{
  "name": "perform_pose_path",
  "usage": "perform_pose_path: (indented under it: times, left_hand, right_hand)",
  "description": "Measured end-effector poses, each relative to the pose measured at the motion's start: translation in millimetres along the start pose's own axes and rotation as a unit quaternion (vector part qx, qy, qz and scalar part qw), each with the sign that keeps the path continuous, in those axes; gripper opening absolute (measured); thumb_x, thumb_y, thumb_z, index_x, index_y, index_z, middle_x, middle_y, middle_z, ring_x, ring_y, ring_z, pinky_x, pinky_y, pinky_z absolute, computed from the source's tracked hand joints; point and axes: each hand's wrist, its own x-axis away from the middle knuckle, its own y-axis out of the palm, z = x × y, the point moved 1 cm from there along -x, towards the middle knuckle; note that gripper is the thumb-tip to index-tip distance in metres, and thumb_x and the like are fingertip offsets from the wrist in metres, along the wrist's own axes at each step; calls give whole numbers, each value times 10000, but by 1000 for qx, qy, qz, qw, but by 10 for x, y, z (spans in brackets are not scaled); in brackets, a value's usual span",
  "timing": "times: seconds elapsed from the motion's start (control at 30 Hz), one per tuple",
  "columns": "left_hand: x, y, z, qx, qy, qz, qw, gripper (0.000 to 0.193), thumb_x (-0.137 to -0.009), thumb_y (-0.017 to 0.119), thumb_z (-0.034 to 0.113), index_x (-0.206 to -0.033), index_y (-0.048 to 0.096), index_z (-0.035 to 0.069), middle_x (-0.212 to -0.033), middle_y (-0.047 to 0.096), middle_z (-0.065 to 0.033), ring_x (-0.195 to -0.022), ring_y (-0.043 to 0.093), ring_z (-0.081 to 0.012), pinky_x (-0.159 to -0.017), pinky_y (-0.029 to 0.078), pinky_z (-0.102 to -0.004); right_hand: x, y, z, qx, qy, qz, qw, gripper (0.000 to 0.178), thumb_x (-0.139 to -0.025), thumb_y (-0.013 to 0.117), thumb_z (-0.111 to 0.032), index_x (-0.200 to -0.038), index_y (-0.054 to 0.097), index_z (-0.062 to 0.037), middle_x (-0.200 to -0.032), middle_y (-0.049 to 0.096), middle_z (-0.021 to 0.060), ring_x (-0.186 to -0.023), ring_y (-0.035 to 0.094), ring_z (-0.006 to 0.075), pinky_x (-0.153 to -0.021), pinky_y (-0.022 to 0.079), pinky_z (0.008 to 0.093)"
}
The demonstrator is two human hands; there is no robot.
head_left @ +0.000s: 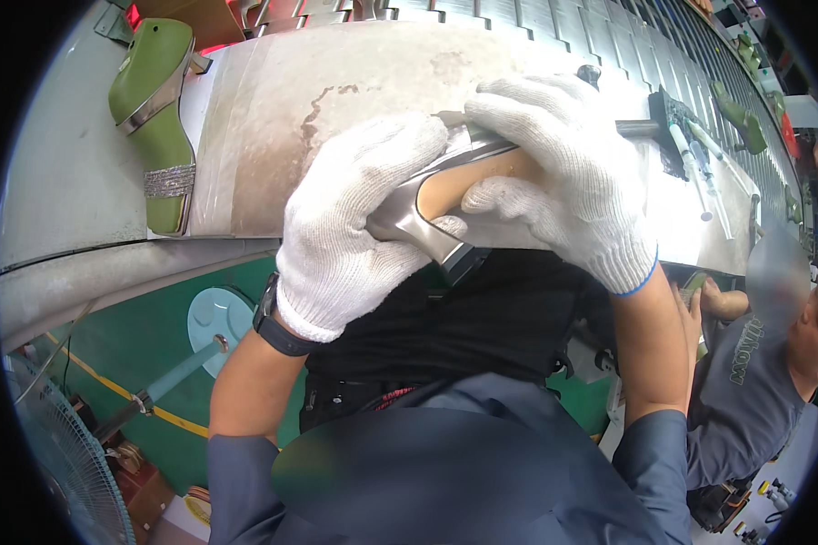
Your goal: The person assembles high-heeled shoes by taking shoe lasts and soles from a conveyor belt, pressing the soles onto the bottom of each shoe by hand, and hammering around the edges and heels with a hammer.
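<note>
A high-heeled shoe with a tan sole and a shiny silver heel is tilted between my gloved hands, over the front edge of the bench. The heel ends in a black tip. My left hand wears a white knit glove and closes round the heel side. My right hand, gloved the same way, wraps the front part, its thumb against the tan sole. Much of the shoe's upper is hidden by the gloves. On the bench at the left lies a green shoe last with a silver strap and a glittery strap on it.
The stained pale bench top lies beneath my hands. A conveyor of metal slats runs behind it. To the right are a dark rod and several slim tools. A co-worker is at the right, a fan at lower left.
</note>
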Motion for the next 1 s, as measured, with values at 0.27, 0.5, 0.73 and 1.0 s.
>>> perform_pose_path:
  times: [0.27, 0.5, 0.73, 1.0]
  left_hand:
    - [35, 76, -24, 14, 6, 14, 1000, 734, -723, 993, 115, -1400, 725, 24, -1394, 733, -196, -1307, 691, -384, -1119, 540, -469]
    - [63, 157, -71, 4, 40, 46, 998, 750, -701, 986, 180, -1399, 731, 74, -1378, 747, -176, -1258, 700, -449, -1082, 551, -523]
    - [102, 161, -111, -25, 50, 39, 998, 739, -721, 994, 212, -1402, 732, 95, -1390, 737, -181, -1256, 701, -434, -1057, 552, -509]
    - [134, 182, -73, -30, 39, 33, 998, 754, -747, 1020, 203, -1385, 682, -18, -1399, 725, -203, -1284, 699, -437, -1090, 574, -512]
  right_hand:
    - [-59, -68, 53, -83, 12, -27, 996, 532, -794, 915, -208, -1286, 784, -54, -1241, 775, 150, -1201, 700, 357, -1070, 540, 451]
    - [-88, -85, 53, -65, 21, -53, 996, 507, -804, 911, -248, -1256, 796, -49, -1230, 787, 133, -1178, 703, 350, -1055, 543, 454]
    - [-105, -74, 37, -59, 16, -59, 996, 505, -803, 921, -275, -1239, 798, -50, -1236, 792, 118, -1172, 702, 339, -1046, 545, 453]
    - [-391, -255, -106, -164, 214, -208, 940, 530, -732, 994, -197, -1181, 802, 9, -1150, 799, 153, -1030, 754, 246, -947, 592, 363]
